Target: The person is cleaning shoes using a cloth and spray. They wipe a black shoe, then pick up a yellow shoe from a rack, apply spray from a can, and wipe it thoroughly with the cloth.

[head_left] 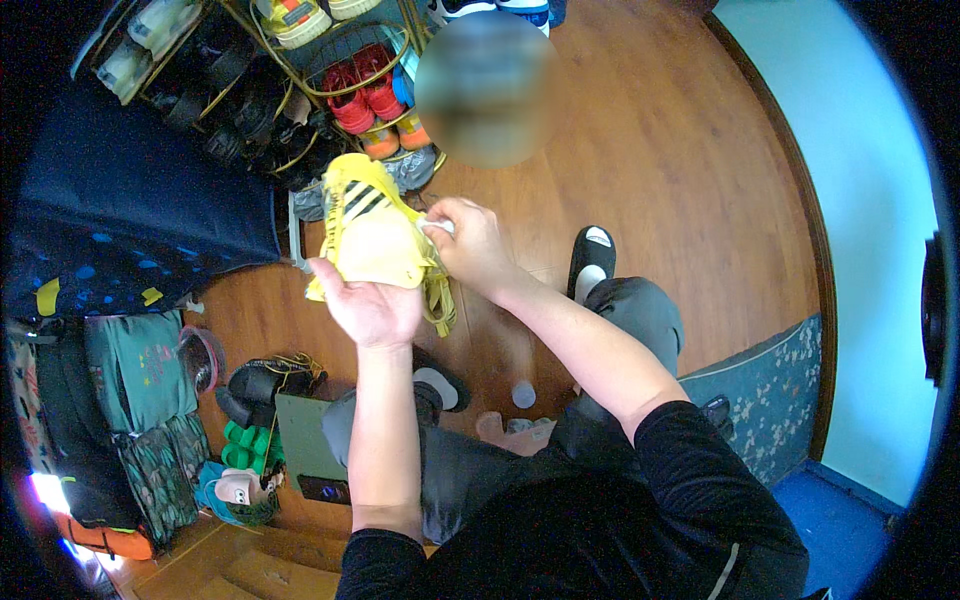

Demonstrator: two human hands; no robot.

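A bright yellow sneaker point(371, 236) with dark side stripes is up in front of me. Its yellow laces point(441, 304) dangle loosely on the right side. My left hand point(375, 307) supports the shoe from below, palm upward, with the thumb on the left. Between the thumb and fingers of my right hand point(472, 240) is a small white object point(436, 224), held against or very close to the shoe's right edge. It may be a wipe or a sponge; the fingers partly cover it.
Wire shoe racks point(352, 90) with several sneakers stand at the upper left. Black shoes point(259, 386) and green slippers point(251, 446) lie left of my legs, near a dark green board point(304, 431). A round white-topped container point(523, 394) is on the wooden floor point(675, 165) between my feet.
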